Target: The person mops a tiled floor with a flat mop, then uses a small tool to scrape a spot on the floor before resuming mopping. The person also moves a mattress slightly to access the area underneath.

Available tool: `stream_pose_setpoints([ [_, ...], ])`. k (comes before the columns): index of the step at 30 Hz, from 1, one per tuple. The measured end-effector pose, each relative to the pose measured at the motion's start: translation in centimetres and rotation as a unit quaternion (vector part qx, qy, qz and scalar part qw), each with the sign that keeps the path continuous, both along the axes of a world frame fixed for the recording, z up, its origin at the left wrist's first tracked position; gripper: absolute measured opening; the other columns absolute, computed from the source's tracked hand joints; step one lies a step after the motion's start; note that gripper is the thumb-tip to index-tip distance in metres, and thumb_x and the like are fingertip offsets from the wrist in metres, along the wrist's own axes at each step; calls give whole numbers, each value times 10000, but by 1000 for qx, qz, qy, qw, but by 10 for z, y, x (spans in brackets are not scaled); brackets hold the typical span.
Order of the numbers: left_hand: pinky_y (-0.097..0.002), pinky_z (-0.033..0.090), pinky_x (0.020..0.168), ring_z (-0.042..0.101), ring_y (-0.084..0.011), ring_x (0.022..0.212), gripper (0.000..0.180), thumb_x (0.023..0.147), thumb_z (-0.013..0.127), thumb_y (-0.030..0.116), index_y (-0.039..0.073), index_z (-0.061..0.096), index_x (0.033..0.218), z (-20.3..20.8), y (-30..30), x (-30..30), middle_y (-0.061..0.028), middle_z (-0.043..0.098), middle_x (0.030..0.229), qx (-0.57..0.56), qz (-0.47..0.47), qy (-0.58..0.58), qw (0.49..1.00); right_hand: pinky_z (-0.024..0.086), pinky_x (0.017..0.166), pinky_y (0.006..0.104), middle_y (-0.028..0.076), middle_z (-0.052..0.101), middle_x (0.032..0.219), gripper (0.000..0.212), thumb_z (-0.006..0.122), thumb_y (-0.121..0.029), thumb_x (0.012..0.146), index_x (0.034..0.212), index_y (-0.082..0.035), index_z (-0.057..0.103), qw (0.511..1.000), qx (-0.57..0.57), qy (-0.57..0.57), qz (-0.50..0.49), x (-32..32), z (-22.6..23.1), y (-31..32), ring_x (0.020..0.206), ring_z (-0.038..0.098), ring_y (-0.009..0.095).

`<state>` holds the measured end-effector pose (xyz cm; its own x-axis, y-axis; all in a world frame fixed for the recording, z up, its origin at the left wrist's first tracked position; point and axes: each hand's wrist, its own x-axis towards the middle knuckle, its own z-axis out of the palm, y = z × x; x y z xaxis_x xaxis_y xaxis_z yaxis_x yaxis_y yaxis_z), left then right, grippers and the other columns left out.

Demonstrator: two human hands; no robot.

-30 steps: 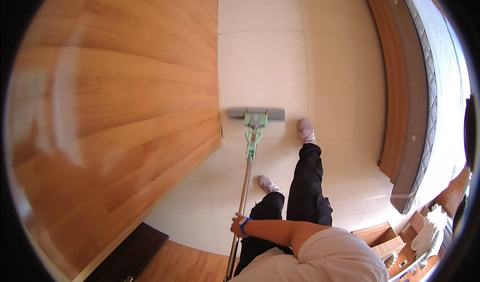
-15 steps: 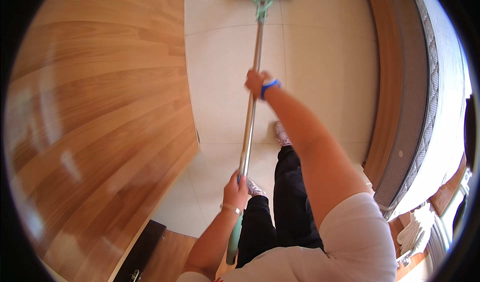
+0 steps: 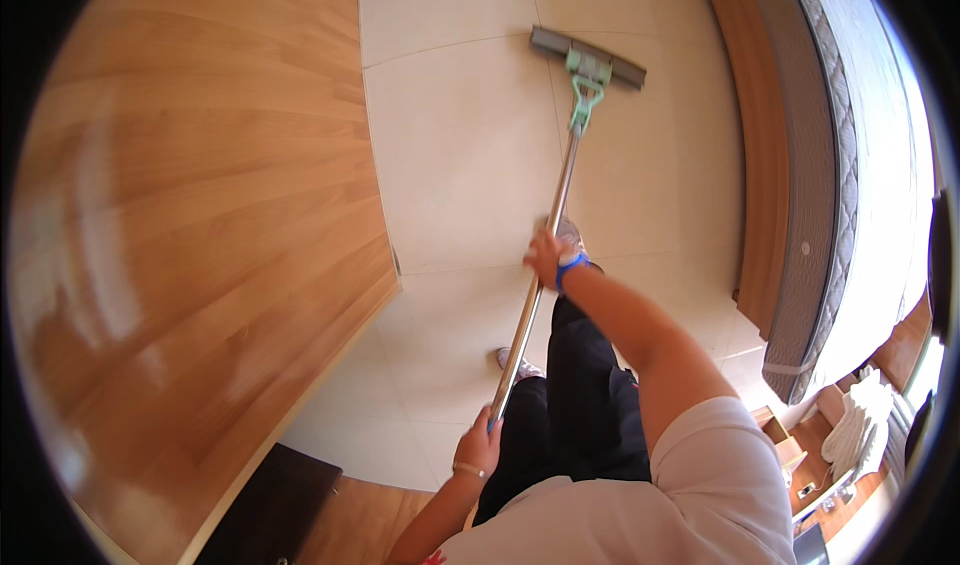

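A sponge mop (image 3: 588,59) with a grey bar head and green bracket rests on the pale tiled floor (image 3: 455,155), its head turned slantwise. Its metal pole slopes from the head down toward my body. My right hand (image 3: 546,259), with a blue band at the wrist, wraps the middle of the pole. Lower down, near my waist, my left hand (image 3: 479,443) is closed round the pole's upper end. My left forearm and body hide the end of the handle.
A glossy wooden cabinet (image 3: 220,165) takes up the left side. On the right stands a bed with a wooden base (image 3: 748,165) and a mattress (image 3: 880,145). Behind it at lower right is a desk with white cloth (image 3: 858,425). My shoes (image 3: 515,363) are on the tiles.
The mop head has come nearer to me and to the right, and has turned slantwise. Both hands have moved back toward my body, keeping their hold on the pole.
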<state>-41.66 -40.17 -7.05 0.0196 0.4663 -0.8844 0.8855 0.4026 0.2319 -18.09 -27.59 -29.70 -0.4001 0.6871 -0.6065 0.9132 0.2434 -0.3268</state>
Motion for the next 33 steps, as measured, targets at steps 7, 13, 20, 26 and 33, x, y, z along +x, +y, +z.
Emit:
stream_pose_setpoints([
  [7,-465,457,718,571,-408,863,386,883,457,342,121,455,1199,98,-130,-145,-216,606,931,-147,5,127,981,406,854,538,54,427,1262,427,585,-296,742,1157,-224,514,970,-189,127,89,-178,71,-211,1226,291,365],
  [13,-457,458,715,572,-403,851,384,882,463,329,107,459,1195,93,-143,-153,-212,607,919,-110,62,153,980,466,724,513,56,591,1052,259,600,-207,721,952,-98,637,927,-312,167,128,-205,128,-236,1098,431,306],
  [20,-448,459,711,574,-398,837,382,880,470,314,92,464,1191,22,-69,-80,-208,609,907,2,82,61,995,441,672,465,48,553,875,138,570,-215,723,821,-121,593,989,-23,115,89,-89,40,-109,945,471,264],
  [26,-439,459,708,576,-393,825,380,879,476,301,79,468,1187,-52,95,40,-205,610,895,125,71,-59,988,424,716,437,65,493,892,113,486,-214,784,865,-136,505,983,166,-60,42,30,-47,129,946,450,241],
  [33,-433,458,716,569,-397,851,386,892,456,236,79,405,1240,-76,156,106,-216,598,933,68,133,-144,978,384,931,513,26,383,1327,524,661,-269,740,1219,-170,471,986,-2,-168,11,79,-13,243,1317,196,236],
])
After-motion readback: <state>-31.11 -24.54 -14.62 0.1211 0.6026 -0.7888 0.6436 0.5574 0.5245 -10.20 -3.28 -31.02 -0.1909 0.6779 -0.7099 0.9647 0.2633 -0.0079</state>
